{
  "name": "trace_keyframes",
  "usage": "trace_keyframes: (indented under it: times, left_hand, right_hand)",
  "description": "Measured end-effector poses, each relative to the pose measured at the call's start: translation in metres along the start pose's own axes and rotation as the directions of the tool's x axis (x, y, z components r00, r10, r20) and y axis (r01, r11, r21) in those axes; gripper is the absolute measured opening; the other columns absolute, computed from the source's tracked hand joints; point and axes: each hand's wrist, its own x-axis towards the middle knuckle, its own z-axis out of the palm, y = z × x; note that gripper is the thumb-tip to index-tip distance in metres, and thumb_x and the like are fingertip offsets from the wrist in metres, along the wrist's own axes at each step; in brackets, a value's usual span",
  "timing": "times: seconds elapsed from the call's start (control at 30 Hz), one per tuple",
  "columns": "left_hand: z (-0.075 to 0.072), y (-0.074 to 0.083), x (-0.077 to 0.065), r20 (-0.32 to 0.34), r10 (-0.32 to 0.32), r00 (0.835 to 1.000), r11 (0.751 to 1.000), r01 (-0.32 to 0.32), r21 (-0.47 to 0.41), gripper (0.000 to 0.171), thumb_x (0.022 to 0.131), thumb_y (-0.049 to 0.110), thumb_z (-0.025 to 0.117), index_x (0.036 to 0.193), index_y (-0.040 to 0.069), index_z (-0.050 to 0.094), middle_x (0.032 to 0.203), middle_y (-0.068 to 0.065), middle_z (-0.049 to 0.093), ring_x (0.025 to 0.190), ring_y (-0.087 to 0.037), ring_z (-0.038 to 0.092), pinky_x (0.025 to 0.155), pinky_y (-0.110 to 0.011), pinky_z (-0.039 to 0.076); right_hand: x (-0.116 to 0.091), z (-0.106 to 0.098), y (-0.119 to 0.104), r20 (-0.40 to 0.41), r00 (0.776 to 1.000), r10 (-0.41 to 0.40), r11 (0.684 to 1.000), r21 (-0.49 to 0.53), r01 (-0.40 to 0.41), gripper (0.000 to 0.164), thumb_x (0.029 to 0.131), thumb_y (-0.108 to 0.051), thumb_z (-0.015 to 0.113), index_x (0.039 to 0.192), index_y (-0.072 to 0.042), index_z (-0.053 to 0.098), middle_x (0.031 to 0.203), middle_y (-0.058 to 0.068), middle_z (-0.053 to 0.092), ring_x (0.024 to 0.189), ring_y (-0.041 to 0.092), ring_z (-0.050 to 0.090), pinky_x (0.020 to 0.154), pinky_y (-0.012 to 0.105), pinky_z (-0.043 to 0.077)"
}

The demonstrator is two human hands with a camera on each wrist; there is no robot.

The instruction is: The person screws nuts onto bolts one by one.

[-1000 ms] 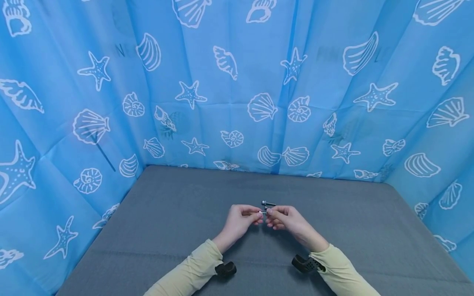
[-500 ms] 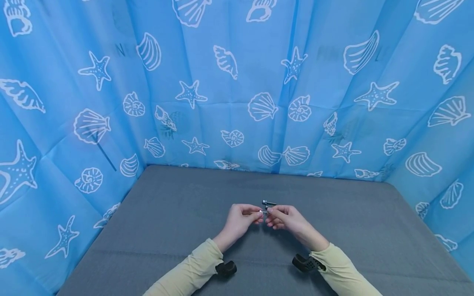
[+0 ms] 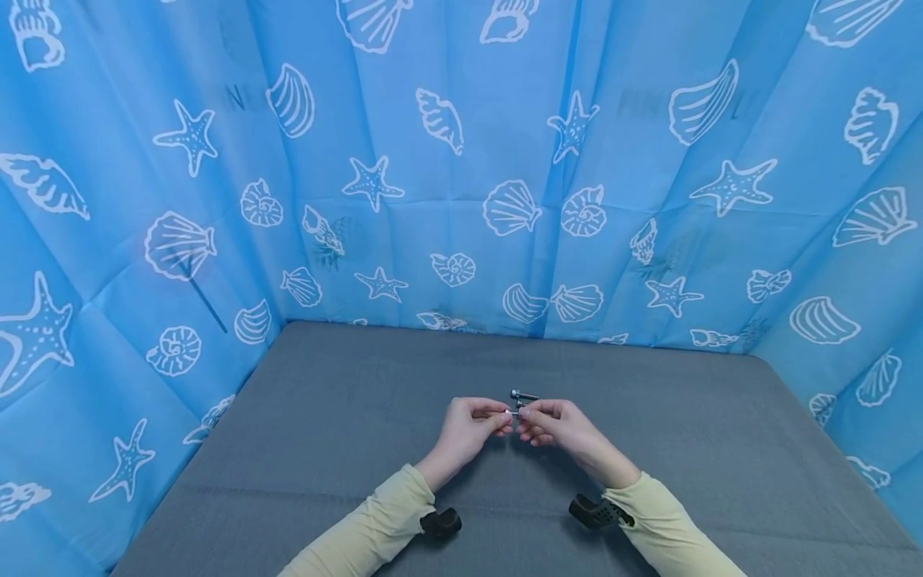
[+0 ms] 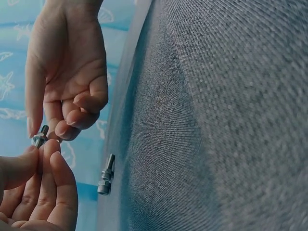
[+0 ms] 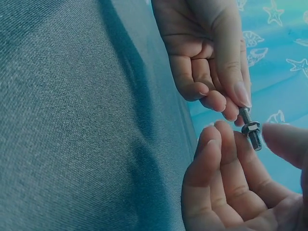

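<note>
In the right wrist view, a small metal bolt (image 5: 256, 140) carries a hex nut (image 5: 250, 128) partway along its thread. My left hand (image 3: 469, 429) pinches the bolt's far end between thumb and fingers, hiding its head. My right hand (image 3: 558, 425) has its thumb and fingertips at the nut, around the bolt's free end. Both hands meet just above the table, palms facing each other. Just beyond them lies another bolt (image 3: 525, 395), seen also in the left wrist view with what look like nuts. A small metal piece (image 3: 520, 404) beside it is partly hidden by the right hand.
A grey cloth-covered table (image 3: 360, 385) spreads beneath the hands. Blue curtains (image 3: 447, 176) with white shell and starfish prints stand behind it and along both sides. Black wrist-worn devices (image 3: 441, 524) hang by both sleeves.
Both hands stay in nearly the same place with the bolt between them. The right fingertips shift very slightly at the nut.
</note>
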Motion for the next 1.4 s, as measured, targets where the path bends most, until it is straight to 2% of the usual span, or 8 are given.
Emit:
trace_keyframes:
  times: [0.1,0.27,0.53,0.8,0.9,1.07,1.27,1.4]
  left_hand:
    - [0.0,-0.0005,-0.0002,-0.003,0.008,1.0,1.0,-0.008,-0.005,0.011,0.088,0.004,0.069,0.096,-0.003,0.072,0.083,-0.011,0.072,0.078,-0.025,0.07,0.067,-0.034,0.058]
    - [-0.0008,-0.0017,0.0001,0.004,0.008,1.0,1.0,-0.008,-0.03,0.012,0.088,0.005,0.069,0.096,-0.003,0.071,0.083,-0.011,0.071,0.077,-0.024,0.07,0.067,-0.033,0.058]
    - [-0.001,-0.0033,0.0007,0.001,0.004,1.0,1.0,-0.004,-0.014,0.011,0.088,0.003,0.068,0.096,-0.003,0.072,0.083,-0.01,0.072,0.077,-0.023,0.07,0.068,-0.034,0.058]
    - [-0.0021,-0.0019,-0.0008,0.006,0.001,1.0,1.0,-0.001,-0.025,0.011,0.088,0.003,0.068,0.096,-0.003,0.072,0.083,-0.01,0.072,0.076,-0.022,0.07,0.07,-0.036,0.058]
    - [-0.0014,-0.0011,-0.0012,0.005,-0.008,1.0,1.0,0.009,-0.023,0.012,0.088,0.003,0.067,0.097,-0.003,0.072,0.084,-0.01,0.072,0.076,-0.021,0.07,0.071,-0.038,0.058]
    - [-0.0008,-0.0003,-0.0016,-0.003,-0.006,1.0,1.0,0.006,-0.015,0.012,0.088,0.003,0.067,0.097,-0.004,0.071,0.085,-0.011,0.072,0.077,-0.022,0.07,0.071,-0.041,0.058]
    - [-0.0024,-0.0003,-0.0017,0.007,-0.015,1.0,0.999,0.016,-0.028,0.012,0.088,0.004,0.068,0.097,-0.002,0.072,0.085,-0.009,0.072,0.076,-0.02,0.07,0.073,-0.044,0.057]
    - [-0.0018,-0.0014,-0.0008,0.008,-0.015,1.0,1.0,0.016,-0.025,0.011,0.088,0.004,0.068,0.096,-0.003,0.072,0.082,-0.008,0.071,0.075,-0.019,0.07,0.072,-0.042,0.058]
  right_hand:
    - [-0.0001,0.0007,0.0002,0.002,1.0,0.006,1.0,0.028,-0.006,0.037,0.099,-0.023,0.055,0.116,0.01,0.054,0.093,0.011,0.067,0.082,0.016,0.065,0.077,0.037,0.056]
    - [0.0005,0.0008,0.0006,-0.005,1.0,-0.025,0.999,0.048,0.025,0.037,0.095,-0.016,0.061,0.119,0.011,0.051,0.097,0.014,0.067,0.085,0.018,0.066,0.08,0.041,0.055]
    - [0.0,0.0014,0.0003,0.001,1.0,0.002,1.0,0.015,-0.002,0.034,0.099,-0.023,0.055,0.112,0.009,0.057,0.092,0.012,0.067,0.081,0.016,0.064,0.074,0.034,0.056]
    - [0.0003,0.0013,0.0007,0.004,0.999,-0.041,0.999,0.029,0.04,0.035,0.096,-0.014,0.061,0.117,0.012,0.051,0.1,0.017,0.066,0.086,0.017,0.065,0.081,0.04,0.055]
    - [0.001,0.0011,0.002,0.007,1.0,-0.023,1.0,0.015,0.023,0.031,0.097,-0.017,0.058,0.113,0.01,0.056,0.097,0.016,0.066,0.084,0.016,0.065,0.078,0.037,0.056]
    - [0.0028,0.0009,0.0039,0.005,1.0,0.014,0.999,0.038,-0.015,0.035,0.099,-0.024,0.056,0.112,0.007,0.056,0.093,0.013,0.066,0.081,0.016,0.064,0.075,0.034,0.056]
    - [0.002,0.0,0.0037,0.01,1.0,-0.025,0.999,0.046,0.024,0.031,0.095,-0.015,0.061,0.115,0.008,0.053,0.098,0.015,0.066,0.085,0.018,0.065,0.078,0.037,0.056]
    - [0.0022,-0.0002,0.004,0.02,1.0,-0.018,1.0,0.013,0.018,0.028,0.097,-0.017,0.058,0.111,0.008,0.057,0.095,0.014,0.067,0.083,0.017,0.064,0.076,0.036,0.056]
